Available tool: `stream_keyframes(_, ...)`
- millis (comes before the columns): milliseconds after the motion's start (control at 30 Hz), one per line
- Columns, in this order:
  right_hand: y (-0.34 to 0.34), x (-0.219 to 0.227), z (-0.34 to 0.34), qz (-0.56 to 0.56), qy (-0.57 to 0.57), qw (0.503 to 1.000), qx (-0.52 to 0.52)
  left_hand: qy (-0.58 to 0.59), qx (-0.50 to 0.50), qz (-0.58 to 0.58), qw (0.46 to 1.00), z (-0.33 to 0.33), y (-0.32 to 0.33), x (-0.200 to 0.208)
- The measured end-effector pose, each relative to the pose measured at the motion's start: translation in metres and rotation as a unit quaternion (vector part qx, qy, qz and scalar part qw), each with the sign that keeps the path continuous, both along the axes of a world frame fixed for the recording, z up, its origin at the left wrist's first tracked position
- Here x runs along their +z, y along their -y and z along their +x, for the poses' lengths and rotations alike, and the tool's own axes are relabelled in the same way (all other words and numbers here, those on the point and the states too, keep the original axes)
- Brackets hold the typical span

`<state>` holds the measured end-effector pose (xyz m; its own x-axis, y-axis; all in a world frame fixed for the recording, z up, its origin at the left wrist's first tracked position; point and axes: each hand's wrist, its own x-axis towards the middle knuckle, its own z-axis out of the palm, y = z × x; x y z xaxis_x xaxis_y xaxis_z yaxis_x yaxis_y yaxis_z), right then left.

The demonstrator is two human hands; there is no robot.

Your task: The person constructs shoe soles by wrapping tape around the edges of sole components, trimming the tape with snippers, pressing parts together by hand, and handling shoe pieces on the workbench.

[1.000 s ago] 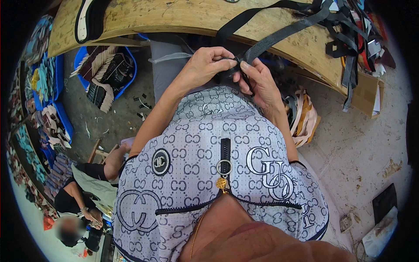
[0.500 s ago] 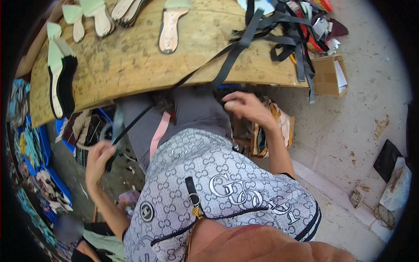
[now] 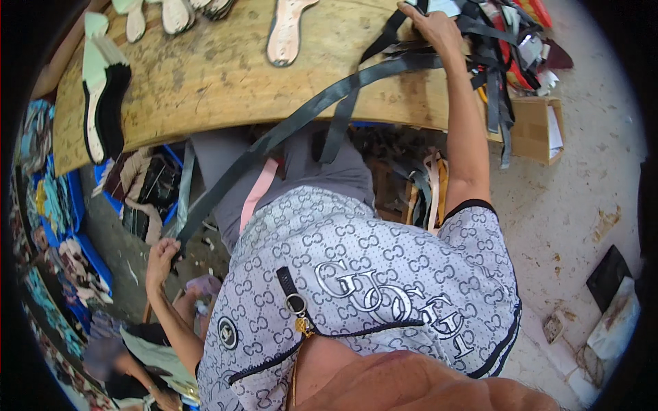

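Observation:
A long black strap runs slantwise from the tangle of straps on the table, over the front edge and past my lap. Its lower end is pinched in my left hand, low beside my left leg. Out over the table, my right hand reaches to the tangle, its fingers closed on a black strap. Another strap loop hangs off the front edge. On my lap lies a pink strip.
The wooden table bears flat beige-and-green shaped pieces; a black-edged stack overhangs the left edge. Blue bins of fabric pieces stand at left, near another person's arm. A cardboard box is at right.
My right hand has moved from beside my lap up and forward to the straps on the table. My left hand is slightly lower, and the strap's broad side now shows.

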<state>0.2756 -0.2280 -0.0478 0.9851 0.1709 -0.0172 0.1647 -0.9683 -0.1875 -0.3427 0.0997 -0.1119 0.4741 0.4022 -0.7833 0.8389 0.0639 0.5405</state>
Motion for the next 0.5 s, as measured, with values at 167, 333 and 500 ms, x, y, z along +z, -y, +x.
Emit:
stream_keyframes(167,-0.009,-0.013,0.002,0.064,-0.055,0.994,0.072,-0.004,0.011,0.025,1.000,-0.012,-0.004,-0.011)
stream_keyframes(333,-0.011,-0.030,0.014,0.024,0.031,0.997,0.070,0.048,-0.140,0.160,0.976,0.043,0.022,-0.009)
stream_keyframes(500,-0.015,-0.021,-0.004,0.043,0.027,0.992,0.119,0.269,-0.124,0.178,0.938,0.157,0.063,-0.004)
